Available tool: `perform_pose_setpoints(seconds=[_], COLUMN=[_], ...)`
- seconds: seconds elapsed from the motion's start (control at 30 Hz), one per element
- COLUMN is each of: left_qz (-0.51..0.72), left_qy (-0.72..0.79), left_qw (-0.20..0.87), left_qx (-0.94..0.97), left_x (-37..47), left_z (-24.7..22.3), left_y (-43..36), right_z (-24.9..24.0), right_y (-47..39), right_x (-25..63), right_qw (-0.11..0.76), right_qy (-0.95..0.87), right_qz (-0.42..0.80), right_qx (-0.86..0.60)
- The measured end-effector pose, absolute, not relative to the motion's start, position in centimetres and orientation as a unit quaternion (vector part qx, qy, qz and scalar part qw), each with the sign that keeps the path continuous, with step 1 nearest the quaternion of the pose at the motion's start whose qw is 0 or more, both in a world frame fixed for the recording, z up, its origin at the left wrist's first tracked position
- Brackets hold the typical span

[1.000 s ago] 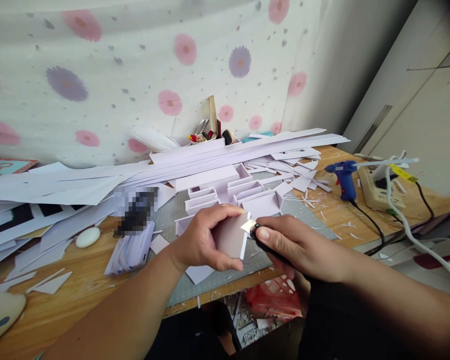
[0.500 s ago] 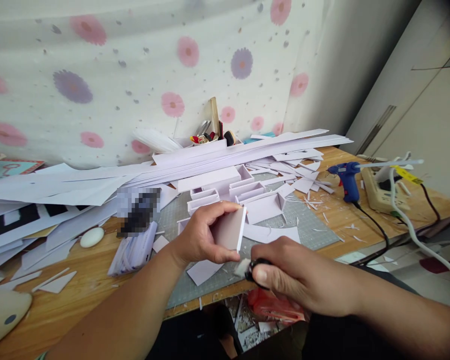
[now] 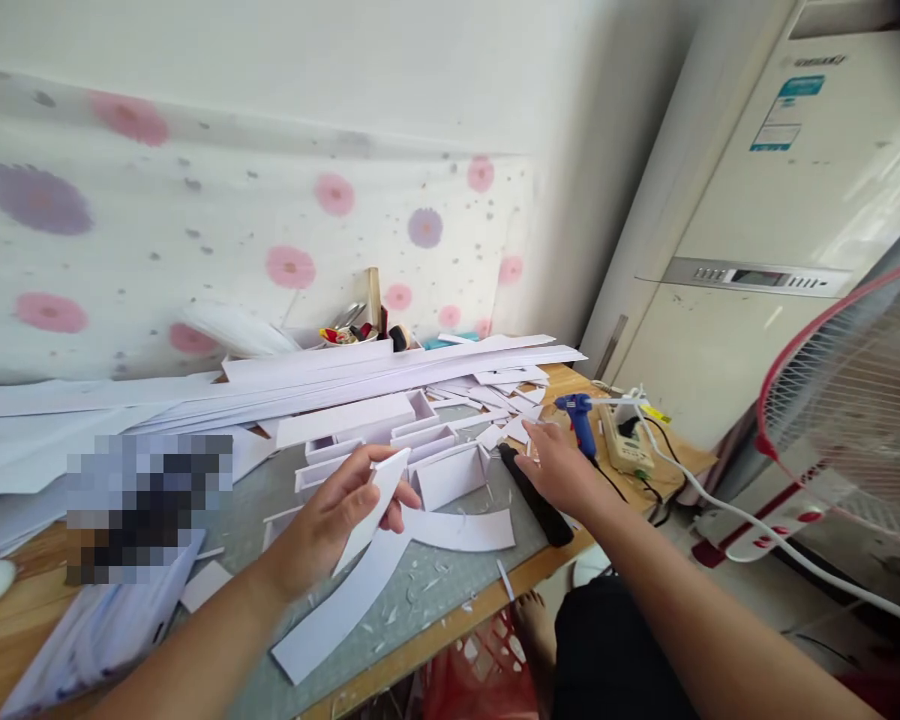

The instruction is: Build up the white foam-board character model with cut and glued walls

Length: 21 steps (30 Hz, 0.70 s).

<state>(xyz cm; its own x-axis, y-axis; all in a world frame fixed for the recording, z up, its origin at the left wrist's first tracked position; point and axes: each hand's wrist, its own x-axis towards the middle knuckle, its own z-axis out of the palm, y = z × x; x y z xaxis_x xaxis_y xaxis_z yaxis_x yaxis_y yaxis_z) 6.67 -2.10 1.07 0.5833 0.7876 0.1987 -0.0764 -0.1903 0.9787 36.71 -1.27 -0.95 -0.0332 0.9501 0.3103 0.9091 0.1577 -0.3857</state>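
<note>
A small flat piece of white board [image 3: 373,508] is pinched between the thumb and fingers of my left hand [image 3: 345,505]. My right hand [image 3: 559,465] is open, its fingers stretched forward with nothing visible in them. Just beside and partly under it lies a long black tool [image 3: 534,500] on the grey cutting mat [image 3: 450,595]; its kind I cannot make out. White open box-like parts [image 3: 450,478] stand on the mat beyond my left hand. A curved white strip [image 3: 465,530] lies on the mat below them.
A blue glue gun [image 3: 579,420] stands by a power strip [image 3: 626,440] at the table's right. Long white sheets [image 3: 390,370] and scraps [image 3: 487,395] lie along the back. A fan [image 3: 855,400] is at the right, and a red basket [image 3: 480,670] sits below the edge.
The view has turned right. My right hand, which gripped a dark tool with a pale tip, is now open and further forward. My left hand still holds the board, now tilted differently.
</note>
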Motion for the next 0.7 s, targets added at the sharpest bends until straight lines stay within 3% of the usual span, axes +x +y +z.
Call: perform_pose_setpoints(seconds=[0.1,0.17,0.27,0.37,0.5,0.7], left_qz=[0.318,0.29,0.271,0.276,0.413,0.559], left_qy=[0.275,0.293,0.31,0.289,0.223,0.25], left_qw=[0.639,0.666,0.689,0.718,0.726,0.581], left_qx=[0.645,0.622,0.597,0.57,0.503,0.536], left_x=[6.8,6.9,6.7,6.3,6.3,7.0], left_z=[1.6,1.6,1.7,2.0,2.4,2.0], left_y=[-2.2,-2.2,-2.3,-2.1,-2.0,-2.4], right_z=[1.0,2.3,3.4,3.4,2.6,2.2], right_y=[-3.1,-4.0,-3.9,-2.7,-2.3,-3.9], right_x=[33.1,30.3,26.8,24.9,23.7,21.9], right_qw=[0.315,0.384,0.36,0.402,0.518,0.441], right_qy=[-0.778,-0.846,-0.895,-0.878,-0.801,-0.841], right_qz=[0.019,0.028,0.04,0.081,0.094,0.011], right_qx=[-0.543,-0.369,-0.258,-0.246,-0.284,-0.314])
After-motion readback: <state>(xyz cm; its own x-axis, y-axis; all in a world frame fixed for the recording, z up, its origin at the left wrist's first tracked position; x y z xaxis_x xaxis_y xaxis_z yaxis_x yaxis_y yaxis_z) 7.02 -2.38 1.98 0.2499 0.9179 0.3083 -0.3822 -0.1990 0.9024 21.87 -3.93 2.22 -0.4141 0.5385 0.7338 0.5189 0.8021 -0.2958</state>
